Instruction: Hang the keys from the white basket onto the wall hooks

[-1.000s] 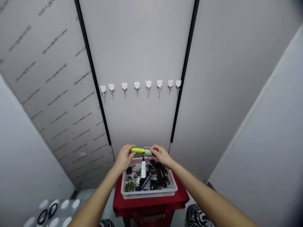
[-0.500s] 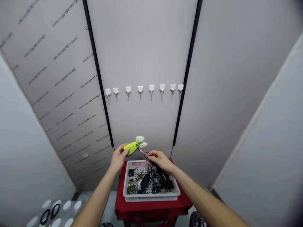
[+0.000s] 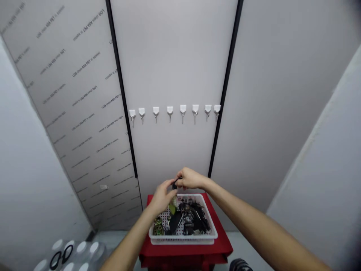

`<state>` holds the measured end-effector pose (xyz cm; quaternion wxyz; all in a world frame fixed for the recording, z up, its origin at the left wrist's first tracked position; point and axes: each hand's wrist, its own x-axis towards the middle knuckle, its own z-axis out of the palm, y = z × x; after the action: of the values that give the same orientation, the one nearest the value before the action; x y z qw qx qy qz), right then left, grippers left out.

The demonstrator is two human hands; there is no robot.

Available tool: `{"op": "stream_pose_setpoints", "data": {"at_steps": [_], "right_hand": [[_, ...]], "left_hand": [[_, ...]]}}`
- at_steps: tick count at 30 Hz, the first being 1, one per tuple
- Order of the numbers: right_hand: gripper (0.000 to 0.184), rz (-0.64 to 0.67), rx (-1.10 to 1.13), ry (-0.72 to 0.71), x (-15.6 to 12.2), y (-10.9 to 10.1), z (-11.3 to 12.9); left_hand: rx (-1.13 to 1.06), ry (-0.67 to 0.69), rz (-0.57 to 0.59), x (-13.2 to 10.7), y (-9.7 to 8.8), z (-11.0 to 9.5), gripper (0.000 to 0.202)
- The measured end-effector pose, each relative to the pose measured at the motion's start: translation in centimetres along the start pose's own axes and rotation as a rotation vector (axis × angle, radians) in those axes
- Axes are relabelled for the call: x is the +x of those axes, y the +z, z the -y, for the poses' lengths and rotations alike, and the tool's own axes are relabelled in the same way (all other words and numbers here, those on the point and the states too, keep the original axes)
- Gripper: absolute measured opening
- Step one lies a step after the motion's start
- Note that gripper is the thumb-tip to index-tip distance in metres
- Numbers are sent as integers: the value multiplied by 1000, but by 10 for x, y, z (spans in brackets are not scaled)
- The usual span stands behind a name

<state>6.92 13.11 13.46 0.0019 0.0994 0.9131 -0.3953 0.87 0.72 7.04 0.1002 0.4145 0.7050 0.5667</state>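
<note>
My left hand (image 3: 162,196) and my right hand (image 3: 189,178) meet above the back left part of a white plastic basket (image 3: 182,240). Both are closed on a small black piece, seemingly a car key (image 3: 175,185); its exact shape is partly hidden by the fingers. Below my left fingertips is a yellow-green key cover (image 3: 172,209) with a pale checked bow (image 3: 174,200), low over the basket's contents. I cannot tell whether it hangs from the black piece. Keys and black fobs (image 3: 194,214) fill the basket, with a key ring (image 3: 184,213) among them.
Several white wall hooks (image 3: 169,110) line the panel ahead, between two black strips. The basket stands on a red cloth-covered stand (image 3: 186,250). At lower left are several white-capped bottles (image 3: 81,246) and a black-handled pair of scissors (image 3: 61,257). Walls close in on both sides.
The yellow-green key cover has left my left fingers and dropped toward the basket. My left hand moved right, and both hands came together on the black piece. The view shifted slightly.
</note>
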Motion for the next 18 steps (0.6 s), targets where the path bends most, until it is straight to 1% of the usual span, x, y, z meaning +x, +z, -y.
{"op": "stream_pose_setpoints", "data": {"at_steps": [2, 4, 7, 10, 11, 13, 15, 18], "right_hand": [[10, -14, 39, 18, 6, 4, 7], [18, -14, 166, 14, 9, 6, 10], [24, 8, 370, -58, 10, 7, 10], [31, 7, 530, -131, 9, 9, 11], [31, 16, 575, -152, 9, 11, 12], [24, 12, 637, -185, 11, 13, 15], [15, -47, 640, -192, 15, 16, 18], [20, -161, 615, -183, 22, 21, 23]], "left_hand": [[-60, 11, -8, 2, 10, -3, 24], [-171, 2, -47, 6, 14, -1, 19], [-358, -18, -66, 10, 10, 2, 20], [-460, -55, -49, 12, 1, -1, 26], [-472, -65, -53, 12, -3, -3, 27], [-472, -72, -68, 11, -8, -6, 27], [-444, -73, -80, 9, -13, -7, 25], [-390, -82, -103, 9, -17, -6, 24]]}}
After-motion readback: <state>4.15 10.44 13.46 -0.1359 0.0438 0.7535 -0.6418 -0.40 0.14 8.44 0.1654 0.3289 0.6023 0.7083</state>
